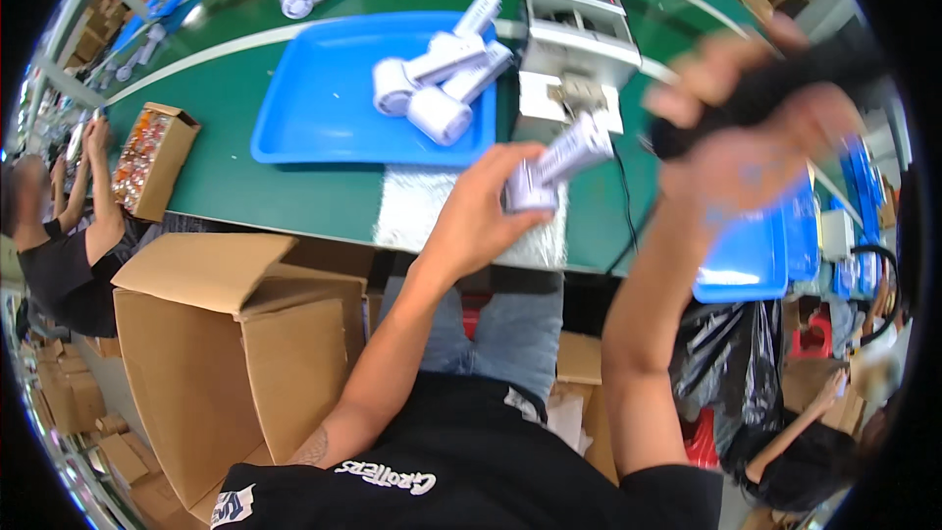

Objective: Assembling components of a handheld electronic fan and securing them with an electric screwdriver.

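My left hand (479,208) grips a white handheld fan (574,149) by its round head, its straight handle tilted up to the right. It hovers over a silvery-white padded sheet (407,198) at the bench's near edge. My right hand (751,152) is raised on the right, smeared by motion. Its fingers wrap round a thick black rod-shaped tool (810,77); the exact kind is not clear. Beyond my left hand, a blue tray (314,103) holds several similar white fans (439,110), piled at its right side.
A grey-white boxy device (581,29) with a cable stands right of the tray. Another fan (297,2) lies on the green bench (226,152). An open carton (186,353) stands at lower left, a box of small parts (142,162) above it. Co-workers sit on both sides.
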`<state>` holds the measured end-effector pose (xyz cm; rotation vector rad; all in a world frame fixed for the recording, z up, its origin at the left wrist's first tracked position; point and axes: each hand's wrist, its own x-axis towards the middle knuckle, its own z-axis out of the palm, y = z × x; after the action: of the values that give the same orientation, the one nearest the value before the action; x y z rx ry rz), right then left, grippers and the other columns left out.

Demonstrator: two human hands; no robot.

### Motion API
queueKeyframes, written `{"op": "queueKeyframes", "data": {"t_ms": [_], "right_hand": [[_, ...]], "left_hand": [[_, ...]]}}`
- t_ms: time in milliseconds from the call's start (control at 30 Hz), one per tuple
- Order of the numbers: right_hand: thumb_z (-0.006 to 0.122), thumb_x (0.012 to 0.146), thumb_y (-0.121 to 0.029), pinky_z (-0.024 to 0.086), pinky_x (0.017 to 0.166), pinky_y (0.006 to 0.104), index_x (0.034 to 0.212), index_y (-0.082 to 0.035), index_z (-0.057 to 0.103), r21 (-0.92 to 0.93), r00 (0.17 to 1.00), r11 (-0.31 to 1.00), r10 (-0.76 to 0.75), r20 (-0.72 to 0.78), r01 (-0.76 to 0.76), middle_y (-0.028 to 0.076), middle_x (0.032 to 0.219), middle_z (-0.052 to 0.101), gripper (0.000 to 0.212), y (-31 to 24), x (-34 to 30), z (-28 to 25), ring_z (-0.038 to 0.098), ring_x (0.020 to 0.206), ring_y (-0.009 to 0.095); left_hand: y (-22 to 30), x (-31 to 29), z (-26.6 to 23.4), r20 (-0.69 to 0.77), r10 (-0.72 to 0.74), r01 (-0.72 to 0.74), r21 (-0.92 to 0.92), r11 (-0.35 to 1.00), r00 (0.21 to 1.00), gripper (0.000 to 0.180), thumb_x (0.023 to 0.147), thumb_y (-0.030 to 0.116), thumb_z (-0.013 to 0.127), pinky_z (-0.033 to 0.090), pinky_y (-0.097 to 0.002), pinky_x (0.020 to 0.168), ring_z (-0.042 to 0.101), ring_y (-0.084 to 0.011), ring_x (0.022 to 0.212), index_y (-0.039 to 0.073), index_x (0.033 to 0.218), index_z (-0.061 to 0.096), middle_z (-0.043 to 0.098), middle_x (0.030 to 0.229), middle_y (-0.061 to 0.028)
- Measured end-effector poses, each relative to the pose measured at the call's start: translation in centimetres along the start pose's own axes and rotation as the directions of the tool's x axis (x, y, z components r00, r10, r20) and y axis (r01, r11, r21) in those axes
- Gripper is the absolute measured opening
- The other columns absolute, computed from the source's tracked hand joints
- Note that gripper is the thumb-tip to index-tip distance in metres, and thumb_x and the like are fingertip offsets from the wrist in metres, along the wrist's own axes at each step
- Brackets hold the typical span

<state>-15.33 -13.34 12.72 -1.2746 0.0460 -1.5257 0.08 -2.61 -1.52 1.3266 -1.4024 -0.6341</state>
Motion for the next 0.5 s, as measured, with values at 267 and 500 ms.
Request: {"op": "queueKeyframes", "data": {"t_ms": [267, 500], "right_hand": [[0.047, 0.103, -0.072, 0.052, 0.06, 0.0317, 0.144, -0.003, 0.044, -0.141, 0.996, 0.986, -0.087, -0.016, 0.084, 0.007, 0.087, 0.052, 0.081, -8.8, 0.3, -7.5, 0.053, 0.061, 0.015], [0.046, 0.108, -0.063, 0.044, 0.051, 0.0275, 0.137, -0.001, 0.047, -0.232, 0.973, 0.967, 0.049, -0.226, -0.102, 0.005, 0.073, 0.048, 0.068, -4.9, -0.8, -4.8, 0.048, 0.052, 0.013]], "left_hand": [[4.5, 6.8, -18.3, 0.41, -0.006, -0.083, 0.197, 0.977, 0.912, 0.062, 0.074, 0.01, 0.092, 0.052, -0.0357, 0.094, 0.065, -0.0184, 0.106, 0.006, 0.131, 0.07, 0.071, 0.12, -0.0048], [-11.5, 26.9, -22.6, -0.226, 0.249, -0.063, 0.608, 0.791, 0.942, 0.062, 0.066, 0.013, 0.091, 0.055, -0.0434, 0.098, 0.07, -0.039, 0.11, 0.01, 0.124, 0.069, 0.072, 0.117, -0.0195]]}}
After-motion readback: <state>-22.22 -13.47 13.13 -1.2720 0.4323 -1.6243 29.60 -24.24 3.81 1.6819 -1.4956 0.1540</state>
